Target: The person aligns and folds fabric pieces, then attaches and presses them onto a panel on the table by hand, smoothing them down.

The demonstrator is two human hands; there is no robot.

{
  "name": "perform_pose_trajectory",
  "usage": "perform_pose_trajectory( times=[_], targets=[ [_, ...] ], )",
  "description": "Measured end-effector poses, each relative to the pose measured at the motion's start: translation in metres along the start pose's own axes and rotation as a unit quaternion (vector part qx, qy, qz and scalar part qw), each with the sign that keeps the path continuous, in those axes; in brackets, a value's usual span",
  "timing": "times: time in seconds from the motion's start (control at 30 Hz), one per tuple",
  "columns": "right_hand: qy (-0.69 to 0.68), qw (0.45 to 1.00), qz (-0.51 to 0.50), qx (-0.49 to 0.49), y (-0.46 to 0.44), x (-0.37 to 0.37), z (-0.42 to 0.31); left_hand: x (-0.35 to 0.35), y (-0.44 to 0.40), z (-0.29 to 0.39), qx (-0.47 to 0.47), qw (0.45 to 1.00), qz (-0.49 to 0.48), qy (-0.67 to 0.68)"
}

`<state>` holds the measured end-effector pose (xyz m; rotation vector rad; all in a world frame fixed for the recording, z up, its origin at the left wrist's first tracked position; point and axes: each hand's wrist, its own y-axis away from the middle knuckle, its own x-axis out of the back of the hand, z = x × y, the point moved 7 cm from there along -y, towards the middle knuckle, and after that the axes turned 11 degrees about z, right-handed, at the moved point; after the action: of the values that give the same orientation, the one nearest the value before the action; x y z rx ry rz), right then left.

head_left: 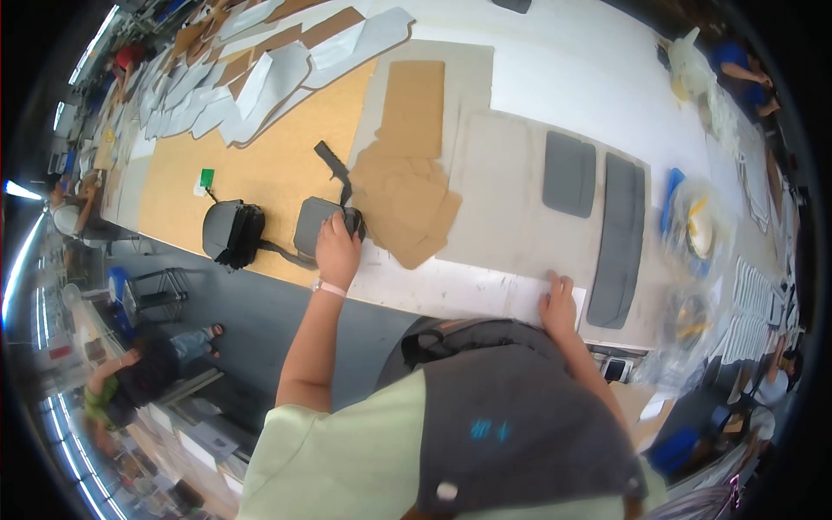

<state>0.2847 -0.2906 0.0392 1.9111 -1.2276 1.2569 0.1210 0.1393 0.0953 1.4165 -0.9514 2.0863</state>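
My left hand (pixel 339 251) rests on a dark grey piece (pixel 314 224) at the table's near edge, its fingers over the right side; whether they grip it is unclear. A black strap (pixel 333 165) sticks up behind that piece. Another strap runs left towards a stack of black pieces (pixel 232 234). Brown sheets (pixel 407 195) lie fanned out just right of my left hand. My right hand (pixel 559 305) lies on the white strip at the table edge, fingers apart, holding nothing.
Grey panels (pixel 568 173) and a long dark panel (pixel 617 243) lie at right. Beyond them are plastic-wrapped rolls (pixel 698 227). Grey and brown cut pieces (pixel 277 78) cover the far left. A green card (pixel 207 178) lies near the black stack. Other people work at both sides.
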Motion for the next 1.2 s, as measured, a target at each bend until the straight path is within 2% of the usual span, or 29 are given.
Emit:
perform_pose_trajectory(
  times=[0.17, 0.47, 1.2],
  targets=[
    [-0.020, 1.000, 0.000, 0.002, 0.000, 0.000, 0.000, 0.006, -0.005, 0.005, 0.042, 0.999, -0.030, 0.013],
    [-0.006, 1.000, 0.000, -0.004, -0.001, 0.000, 0.000, -0.006, -0.001, 0.002, 0.008, 1.000, -0.007, -0.012],
    [-0.020, 1.000, 0.012, -0.001, -0.002, 0.003, -0.002, -0.007, -0.001, 0.003, 0.013, 1.000, -0.006, -0.022]
  ],
)
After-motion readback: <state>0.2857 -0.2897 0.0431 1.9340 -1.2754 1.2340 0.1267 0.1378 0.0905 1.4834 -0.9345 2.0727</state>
